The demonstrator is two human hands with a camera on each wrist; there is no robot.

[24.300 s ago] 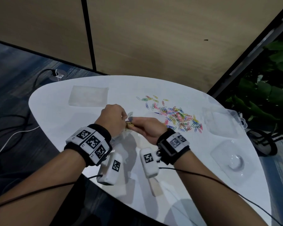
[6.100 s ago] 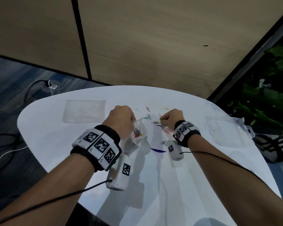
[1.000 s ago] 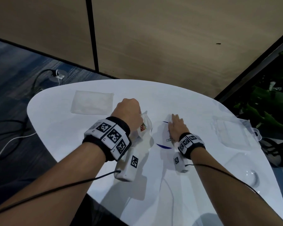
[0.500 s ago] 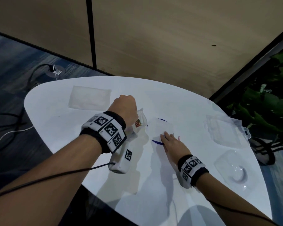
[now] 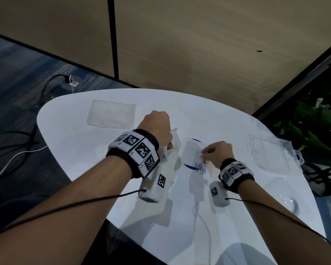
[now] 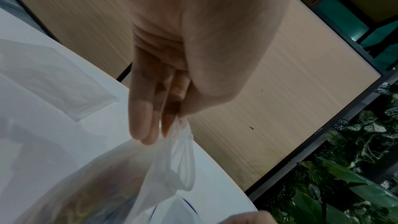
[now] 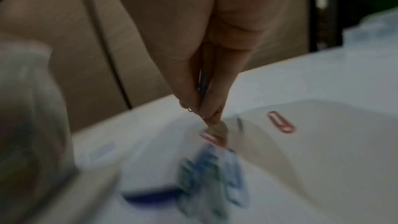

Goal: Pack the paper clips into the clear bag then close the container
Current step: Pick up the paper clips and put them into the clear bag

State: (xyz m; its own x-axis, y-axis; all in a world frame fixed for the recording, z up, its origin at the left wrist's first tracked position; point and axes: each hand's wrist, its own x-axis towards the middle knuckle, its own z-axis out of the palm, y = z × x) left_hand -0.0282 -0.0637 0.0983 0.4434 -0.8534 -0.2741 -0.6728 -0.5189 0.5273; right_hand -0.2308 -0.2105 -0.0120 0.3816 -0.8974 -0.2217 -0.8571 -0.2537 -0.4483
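At table (image 5: 84,150) centre: R hand (image 5: 219,153), flat on surface 0.5 s ago, now pinches paper clips (image 5: 201,166), chain dangling, long axis vertical, tips at 6 o'clock. L hand (image 5: 157,129) at 9 o'clock grips clear bag (image 5: 173,144) neck, mouth toward 3 o'clock. Likely last clips; container (image 5: 271,155) lies open at 3 o'clock.

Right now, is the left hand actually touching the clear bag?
Touching. The left wrist view shows the left hand with its fingertips pinching the gathered top edge of the clear bag, which hangs from them.
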